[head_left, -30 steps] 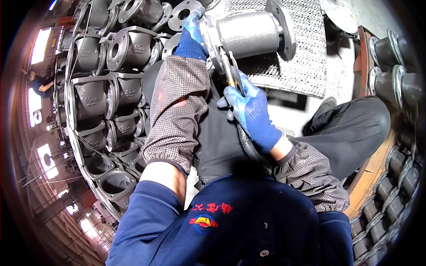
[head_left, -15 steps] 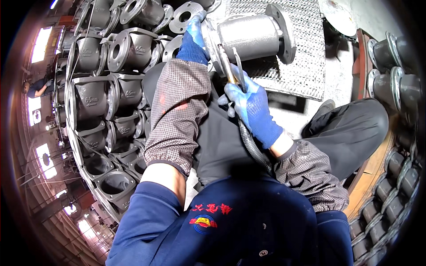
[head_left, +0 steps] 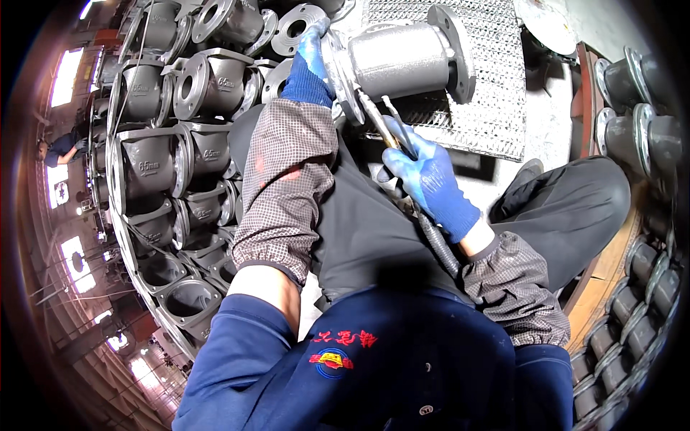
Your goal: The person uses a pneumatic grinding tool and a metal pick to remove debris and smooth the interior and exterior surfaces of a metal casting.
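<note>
A grey flanged cast-iron valve body (head_left: 399,61) lies on its side on a metal platform with a rough gridded top (head_left: 496,86). My left hand (head_left: 310,61), in a blue glove, is closed on the rim of its left flange. In my blue-gloved right hand (head_left: 431,179) is a slim air tool (head_left: 379,121) with a brass-coloured barrel, its tip by the lower edge of that flange; contact is unclear. A thin dark rod (head_left: 397,122) sticks out beside the barrel from the same grip. From the hand a ribbed black hose (head_left: 438,244) runs down toward my forearm.
Similar grey castings (head_left: 208,86) are stacked high at my left, close to my left arm. More flanged castings (head_left: 632,136) stand in rows along the right. A round pale disc (head_left: 548,29) sits beyond the platform. Far left, another person (head_left: 65,147) is partly visible.
My right hand has moved right and toward me, drawing the tool and hose with it. The valve body and my left hand have shifted slightly left in view.
</note>
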Motion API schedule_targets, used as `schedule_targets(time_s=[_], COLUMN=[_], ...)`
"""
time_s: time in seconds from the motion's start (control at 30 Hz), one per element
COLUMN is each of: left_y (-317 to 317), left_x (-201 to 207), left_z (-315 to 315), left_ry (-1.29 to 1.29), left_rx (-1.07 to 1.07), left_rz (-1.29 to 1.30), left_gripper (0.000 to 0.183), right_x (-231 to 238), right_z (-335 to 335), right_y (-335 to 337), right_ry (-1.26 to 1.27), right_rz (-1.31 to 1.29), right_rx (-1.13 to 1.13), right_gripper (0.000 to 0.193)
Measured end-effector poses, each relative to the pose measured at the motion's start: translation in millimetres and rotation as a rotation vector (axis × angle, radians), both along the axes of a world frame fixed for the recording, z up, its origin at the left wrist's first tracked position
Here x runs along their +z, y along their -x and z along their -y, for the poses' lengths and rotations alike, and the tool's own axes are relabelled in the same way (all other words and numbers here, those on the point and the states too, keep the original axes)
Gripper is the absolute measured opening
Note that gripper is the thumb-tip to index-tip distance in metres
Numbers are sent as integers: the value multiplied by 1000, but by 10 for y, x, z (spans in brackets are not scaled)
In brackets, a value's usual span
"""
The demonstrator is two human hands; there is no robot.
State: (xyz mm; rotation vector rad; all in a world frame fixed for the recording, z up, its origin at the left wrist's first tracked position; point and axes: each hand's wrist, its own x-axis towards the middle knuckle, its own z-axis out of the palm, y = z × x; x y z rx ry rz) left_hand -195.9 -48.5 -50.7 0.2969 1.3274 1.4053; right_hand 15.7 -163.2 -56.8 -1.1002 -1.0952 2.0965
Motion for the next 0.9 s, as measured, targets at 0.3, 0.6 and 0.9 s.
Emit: schedule_targets(time_s=[0.3, 0.6, 0.9], left_y=[-93, -58, -97], left_x=[14, 78, 27], left_z=[-27, 70, 51], left_ry=[-14, 2, -58], left_rx=[42, 53, 44], left_rz=[15, 21, -126], left_gripper=[33, 36, 36], right_x=[59, 218, 104], right_z=[178, 179, 147], right_y=[107, 124, 63], right_ry=[-172, -66, -73], right_rz=[-33, -54, 25], right_rx=[-104, -101, -73], right_gripper=[50, 53, 50])
